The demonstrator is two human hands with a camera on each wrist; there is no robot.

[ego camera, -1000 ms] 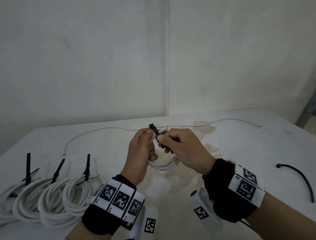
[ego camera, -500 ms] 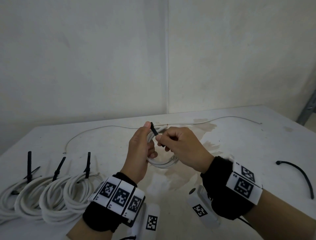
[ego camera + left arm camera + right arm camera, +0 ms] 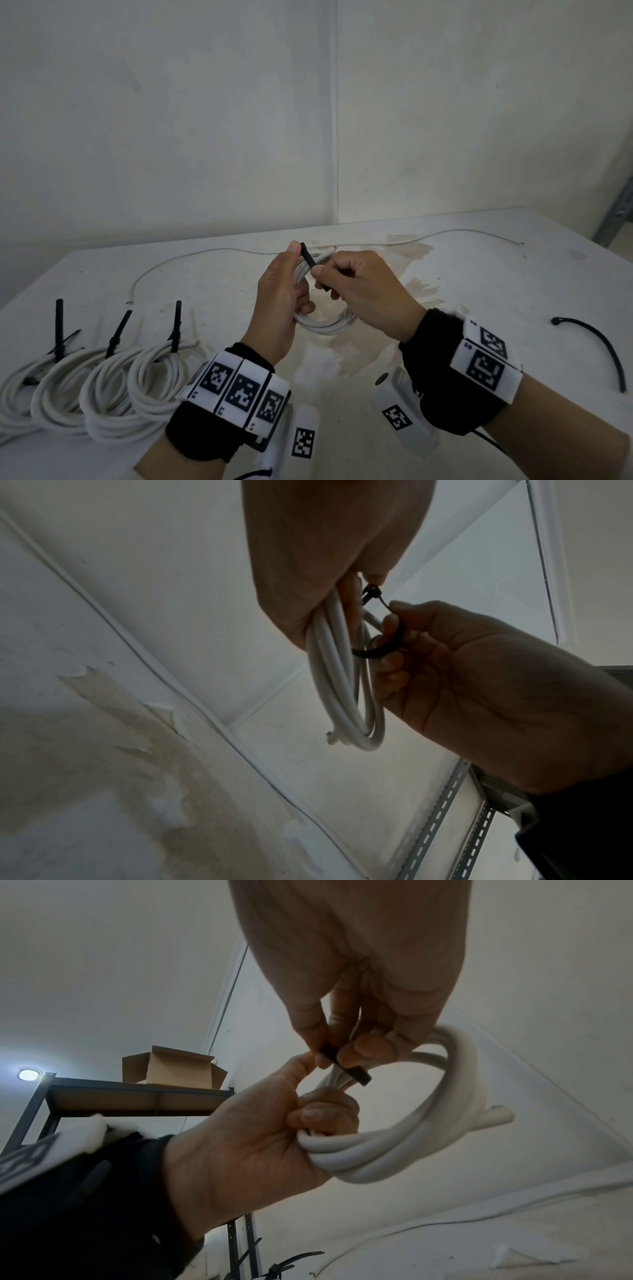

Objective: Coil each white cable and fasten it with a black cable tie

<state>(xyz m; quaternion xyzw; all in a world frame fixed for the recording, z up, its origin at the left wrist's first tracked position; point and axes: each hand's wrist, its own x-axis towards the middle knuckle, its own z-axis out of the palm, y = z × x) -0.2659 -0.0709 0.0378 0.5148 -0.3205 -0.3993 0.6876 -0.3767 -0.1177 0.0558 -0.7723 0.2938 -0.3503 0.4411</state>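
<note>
My left hand grips a small coil of white cable held above the middle of the table; the coil hangs below the fingers in the left wrist view. My right hand pinches a black cable tie that loops around the coil's top. The tie curves round the strands, its head by my left thumb. In the right wrist view the tie sits between thumb and forefinger over the coil.
Three tied white coils lie at the front left of the table. One loose white cable stretches along the far side. A spare black tie lies at the right. A metal shelf with a cardboard box stands nearby.
Both hands have risen a little with the coil, and the tie's free end now points up and left, with my right fingers lower along it.
</note>
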